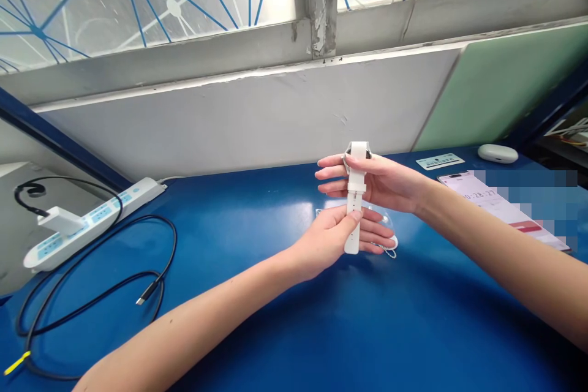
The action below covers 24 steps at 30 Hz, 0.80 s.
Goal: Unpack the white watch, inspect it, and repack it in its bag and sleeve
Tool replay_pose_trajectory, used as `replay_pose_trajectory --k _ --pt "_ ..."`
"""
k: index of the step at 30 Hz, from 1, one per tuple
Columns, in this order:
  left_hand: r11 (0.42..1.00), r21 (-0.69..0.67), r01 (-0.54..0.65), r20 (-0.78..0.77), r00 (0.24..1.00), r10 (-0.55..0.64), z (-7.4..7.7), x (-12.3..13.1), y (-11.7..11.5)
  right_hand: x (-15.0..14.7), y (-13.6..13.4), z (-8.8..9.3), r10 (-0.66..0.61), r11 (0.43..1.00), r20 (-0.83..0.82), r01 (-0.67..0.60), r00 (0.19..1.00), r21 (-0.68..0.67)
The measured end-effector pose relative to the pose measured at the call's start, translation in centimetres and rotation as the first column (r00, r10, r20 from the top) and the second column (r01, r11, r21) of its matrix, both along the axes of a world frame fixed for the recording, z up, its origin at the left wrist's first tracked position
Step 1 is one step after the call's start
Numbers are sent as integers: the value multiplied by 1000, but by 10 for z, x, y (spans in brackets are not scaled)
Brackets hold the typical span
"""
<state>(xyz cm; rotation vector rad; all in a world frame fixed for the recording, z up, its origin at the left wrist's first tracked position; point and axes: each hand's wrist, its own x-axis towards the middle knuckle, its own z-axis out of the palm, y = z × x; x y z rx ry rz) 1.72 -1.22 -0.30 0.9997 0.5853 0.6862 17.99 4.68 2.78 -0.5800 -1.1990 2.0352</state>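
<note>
Over the table (220, 318), the right hand (383, 182) gripped the watch (356, 188) at its far end, the left hand (328, 240) at the near strap.

Head view — single camera, worn above near edge of blue table (275, 331). Faces forward and down across table to grey wall panel (229, 116) and window (138, 0) beyond table's far edge. Close range — left hand (326, 242) and right hand (381, 184), gripping white watch (356, 196), above table centre.

1. A pixelated blur covers the far part of the phone (500, 205).
2. The right hand (383, 182) hides the dial of the white watch (356, 196).
3. A small clear thing (391, 247) lies mostly hidden under the left hand (337, 237).
</note>
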Motion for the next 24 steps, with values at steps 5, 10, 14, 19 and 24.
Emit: replay_pose_trajectory --k 5,10,14,19,24 --pt "979 -178 100 50 994 -93 -1 -3 4 -10 -1 -5 -120 988 34 123 992 -97" --pt "963 -231 136 99 988 -116 -2 -5 6 -11 -2 -2 -113 977 82 125 990 -172" --pt "960 -245 135 121 987 -108 -2 -7 5 -13 -3 4 -115 961 64 128 991 -244" --pt "958 -253 134 117 987 -107 -4 -7 7 -17 -4 3 -130 943 7 126 991 -308" --pt "957 -260 127 90 990 -107 -7 -7 9 -17 -2 -8 -125 953 -4 119 992 -279"
